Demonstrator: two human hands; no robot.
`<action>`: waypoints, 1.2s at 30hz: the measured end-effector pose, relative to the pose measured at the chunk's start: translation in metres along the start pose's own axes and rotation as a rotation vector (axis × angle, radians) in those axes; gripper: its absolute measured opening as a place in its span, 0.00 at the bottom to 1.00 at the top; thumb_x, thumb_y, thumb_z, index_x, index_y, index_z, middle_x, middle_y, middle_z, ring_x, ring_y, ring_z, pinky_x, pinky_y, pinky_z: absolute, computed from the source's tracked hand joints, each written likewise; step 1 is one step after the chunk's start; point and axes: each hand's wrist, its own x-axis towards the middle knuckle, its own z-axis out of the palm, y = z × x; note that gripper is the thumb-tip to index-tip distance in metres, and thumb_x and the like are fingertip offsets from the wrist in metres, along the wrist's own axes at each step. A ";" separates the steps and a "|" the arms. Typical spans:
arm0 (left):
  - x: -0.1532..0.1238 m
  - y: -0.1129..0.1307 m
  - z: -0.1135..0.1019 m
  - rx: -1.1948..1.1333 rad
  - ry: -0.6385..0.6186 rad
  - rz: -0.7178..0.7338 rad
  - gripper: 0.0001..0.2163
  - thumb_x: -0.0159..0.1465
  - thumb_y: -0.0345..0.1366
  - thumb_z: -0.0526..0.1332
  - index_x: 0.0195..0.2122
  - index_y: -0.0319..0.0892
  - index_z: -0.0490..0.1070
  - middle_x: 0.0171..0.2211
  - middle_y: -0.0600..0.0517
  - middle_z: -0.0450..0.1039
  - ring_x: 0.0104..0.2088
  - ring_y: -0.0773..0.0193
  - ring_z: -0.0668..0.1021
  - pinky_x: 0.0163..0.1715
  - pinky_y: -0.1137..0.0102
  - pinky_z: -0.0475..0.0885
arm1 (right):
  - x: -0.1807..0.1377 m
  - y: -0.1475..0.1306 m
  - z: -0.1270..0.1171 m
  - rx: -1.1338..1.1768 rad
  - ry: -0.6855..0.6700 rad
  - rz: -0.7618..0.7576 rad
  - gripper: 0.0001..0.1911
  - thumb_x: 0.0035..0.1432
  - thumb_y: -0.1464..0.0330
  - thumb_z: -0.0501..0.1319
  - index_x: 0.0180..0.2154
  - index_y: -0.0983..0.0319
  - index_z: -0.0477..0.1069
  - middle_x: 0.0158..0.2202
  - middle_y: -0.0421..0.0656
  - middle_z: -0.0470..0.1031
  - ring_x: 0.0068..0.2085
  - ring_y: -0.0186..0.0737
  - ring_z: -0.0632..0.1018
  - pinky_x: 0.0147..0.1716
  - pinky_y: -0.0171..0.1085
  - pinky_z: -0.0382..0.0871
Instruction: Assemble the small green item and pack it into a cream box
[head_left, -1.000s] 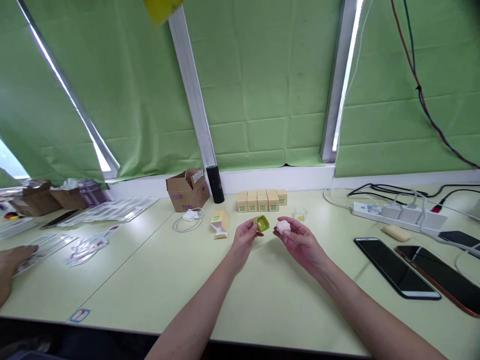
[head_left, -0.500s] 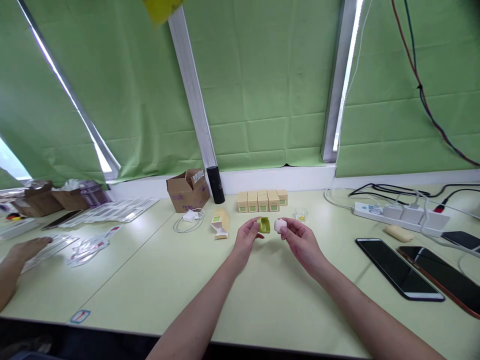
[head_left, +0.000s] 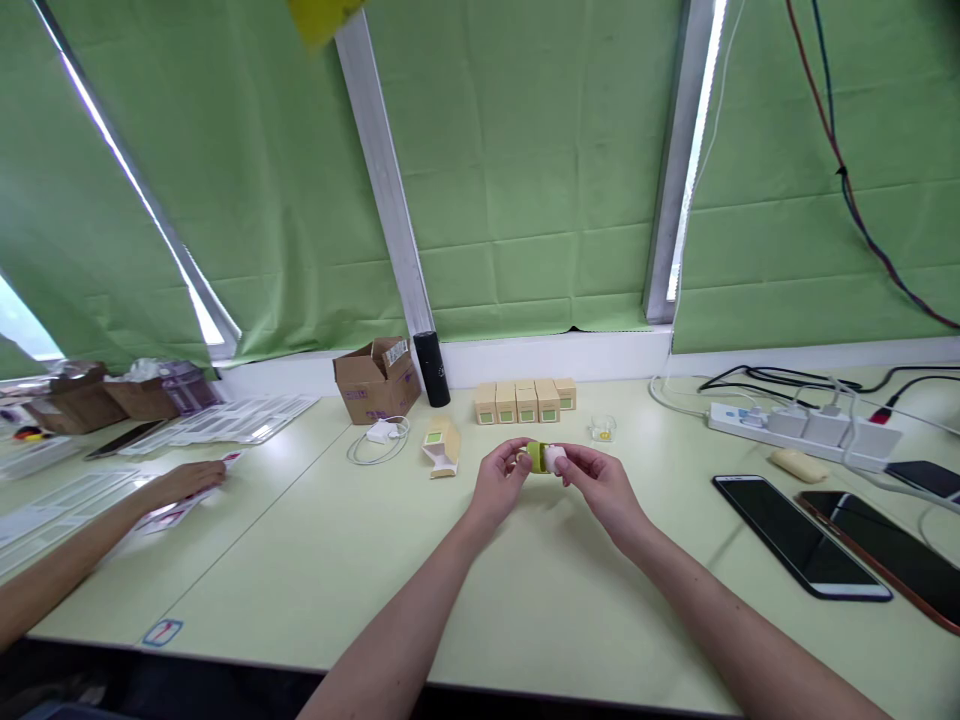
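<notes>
My left hand (head_left: 501,482) is closed on a small green case cover (head_left: 536,457), thumb and fingers pinching its left side. In my right hand (head_left: 596,482) is a small white rounded case (head_left: 555,458), gripped by thumb and fingertips. The cover and the white case meet between my hands, just above the table; how far one sits inside the other cannot be made out. Behind my right hand stands a small clear container (head_left: 602,429) with something yellow in it. An opened cardboard box (head_left: 441,447) lies beyond my left hand.
Small boxes with green labels (head_left: 517,403) stand in a row at the back. Left of them are a black cylinder (head_left: 431,369), a brown carton (head_left: 376,383) and a white charger (head_left: 382,432). Phones (head_left: 801,536) and a power strip (head_left: 802,435) lie right. A co-worker's hand (head_left: 184,483) touches packets.
The green cover has turned and come against the white case, my hands now closer together. At the left, the co-worker's hand has reached rightward onto the packets.
</notes>
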 end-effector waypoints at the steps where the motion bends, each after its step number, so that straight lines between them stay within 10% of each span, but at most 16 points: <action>1: 0.000 0.000 0.000 0.011 -0.001 0.001 0.27 0.58 0.59 0.69 0.47 0.40 0.79 0.43 0.43 0.81 0.41 0.56 0.80 0.43 0.64 0.74 | 0.000 0.000 0.000 -0.004 -0.004 -0.001 0.27 0.49 0.47 0.72 0.43 0.60 0.83 0.35 0.45 0.83 0.33 0.42 0.76 0.38 0.44 0.72; 36: -0.005 0.005 0.008 0.157 0.007 0.000 0.24 0.58 0.53 0.72 0.47 0.40 0.76 0.39 0.47 0.77 0.38 0.61 0.75 0.41 0.66 0.71 | 0.000 0.004 0.000 -0.058 0.044 -0.042 0.28 0.51 0.46 0.69 0.42 0.63 0.82 0.37 0.48 0.83 0.34 0.42 0.77 0.40 0.43 0.74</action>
